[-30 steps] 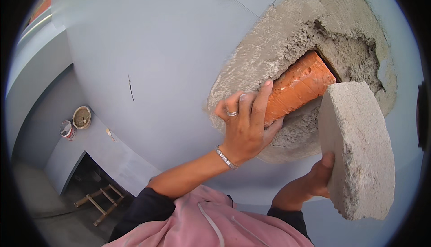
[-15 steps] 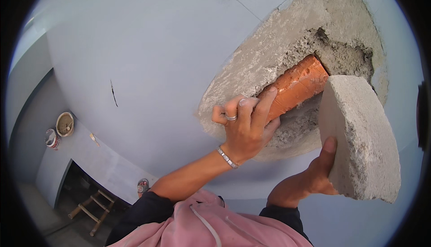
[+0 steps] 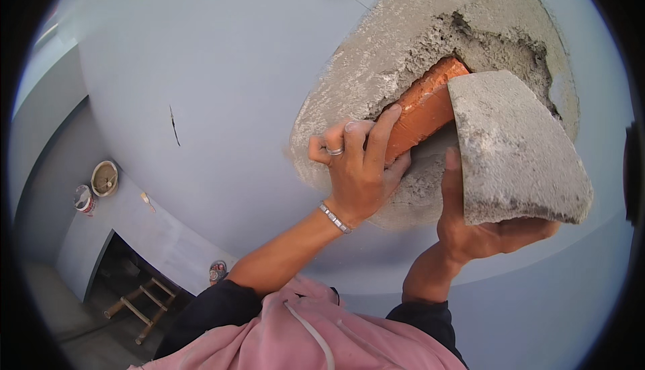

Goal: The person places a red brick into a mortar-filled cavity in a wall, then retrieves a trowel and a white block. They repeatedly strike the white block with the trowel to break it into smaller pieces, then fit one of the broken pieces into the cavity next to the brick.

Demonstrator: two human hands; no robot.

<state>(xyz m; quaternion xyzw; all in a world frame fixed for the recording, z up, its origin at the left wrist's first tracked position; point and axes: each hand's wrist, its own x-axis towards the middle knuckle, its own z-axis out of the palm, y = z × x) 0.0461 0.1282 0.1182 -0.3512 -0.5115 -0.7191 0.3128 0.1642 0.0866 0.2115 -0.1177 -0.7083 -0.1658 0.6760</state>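
Diagonally, the orange brick (image 3: 424, 113) lies in the hole (image 3: 494, 53) at upper right, its long axis rising rightward from the nearer left hand (image 3: 359, 168), half curled around its lower end. The right hand (image 3: 460, 235), partly closed, grips a gray slab (image 3: 521, 148) that hides the brick's right side; whether they touch is unclear.

a rough, matt slab (image 3: 524, 151), grainy like concrete. a brick (image 3: 422, 120) of orange clay. coarse, gritty mortar (image 3: 346, 91) on a smooth, matt painted wall (image 3: 228, 67). a ring (image 3: 334, 152) and bracelet (image 3: 334, 217) of shiny metal. a soft cloth hoodie (image 3: 269, 330). a wooden ladder (image 3: 136, 311).
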